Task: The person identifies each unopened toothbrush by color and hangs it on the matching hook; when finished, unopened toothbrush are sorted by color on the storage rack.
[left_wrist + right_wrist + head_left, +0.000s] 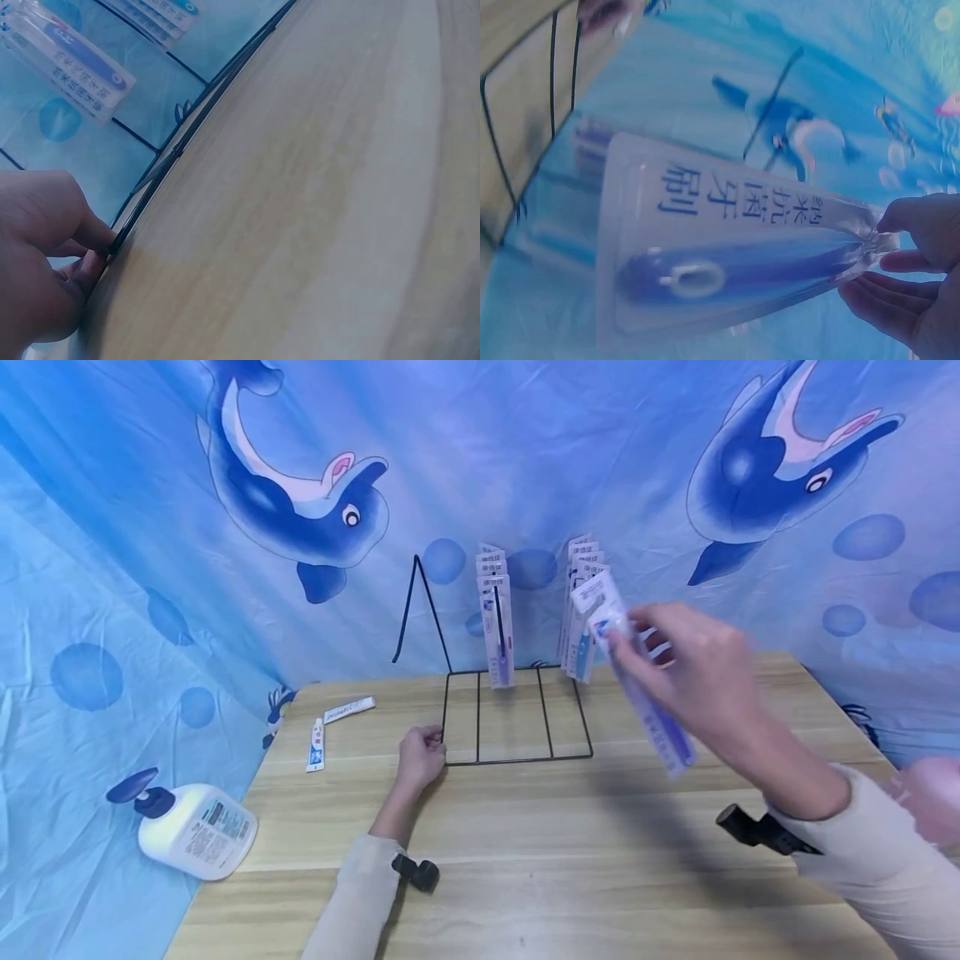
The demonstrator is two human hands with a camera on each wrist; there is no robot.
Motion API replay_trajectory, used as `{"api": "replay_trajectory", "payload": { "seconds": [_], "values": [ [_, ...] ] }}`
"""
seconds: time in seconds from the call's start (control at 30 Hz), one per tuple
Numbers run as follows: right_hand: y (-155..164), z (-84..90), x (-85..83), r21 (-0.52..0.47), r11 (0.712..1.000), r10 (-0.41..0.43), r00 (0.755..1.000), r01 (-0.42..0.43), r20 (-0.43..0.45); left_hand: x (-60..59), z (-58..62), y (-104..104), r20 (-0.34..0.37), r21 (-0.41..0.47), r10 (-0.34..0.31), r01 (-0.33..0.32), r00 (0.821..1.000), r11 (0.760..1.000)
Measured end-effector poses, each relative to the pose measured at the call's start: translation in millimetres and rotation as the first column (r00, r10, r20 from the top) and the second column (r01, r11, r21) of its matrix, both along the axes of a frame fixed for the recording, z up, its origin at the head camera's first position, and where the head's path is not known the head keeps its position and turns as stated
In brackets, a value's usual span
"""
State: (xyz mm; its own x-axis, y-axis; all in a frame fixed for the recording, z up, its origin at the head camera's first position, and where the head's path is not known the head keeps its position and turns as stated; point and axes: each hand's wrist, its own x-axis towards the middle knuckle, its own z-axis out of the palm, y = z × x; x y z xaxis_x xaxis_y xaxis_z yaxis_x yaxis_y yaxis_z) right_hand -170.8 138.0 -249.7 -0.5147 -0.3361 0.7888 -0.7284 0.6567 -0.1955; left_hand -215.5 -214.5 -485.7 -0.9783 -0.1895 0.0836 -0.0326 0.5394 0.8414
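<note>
My right hand (693,664) pinches the upper part of a packaged toothbrush (662,727), in front of the right row of hanging packs. Through the clear blister, a purple-blue handle (780,266) shows in the right wrist view, pack pointing away from the fingers. My left hand (422,758) is at the front left corner of a black wire rack (517,761); in the left wrist view its thumb and fingers pinch the wire (124,232). Toothbrush packs hang from the rack in a left row (501,643) and a right row (579,652), several in each.
On the table's left lie a toothpaste tube (316,747) and a slim white toothpaste box (349,710). A white pump bottle (198,831) with a dark blue pump is at the left edge. Behind the wooden table (525,877) hangs a blue dolphin curtain (525,443).
</note>
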Motion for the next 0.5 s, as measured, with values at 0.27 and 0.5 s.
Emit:
{"api": "replay_trajectory", "payload": {
  "seconds": [0.27,0.5],
  "values": [
    [-47.8,-26.0,4.4,-0.049,0.993,0.111,0.994,-0.111,0.009,-1.6,-2.2,0.2,-0.022,0.018,-0.006,0.006,1.000,1.000],
    [-69.1,-39.7,0.9,-0.046,0.992,0.122,0.993,-0.121,0.001,-0.9,-0.3,-0.1,-0.009,0.007,0.010,-0.010,1.000,1.000]
  ]
}}
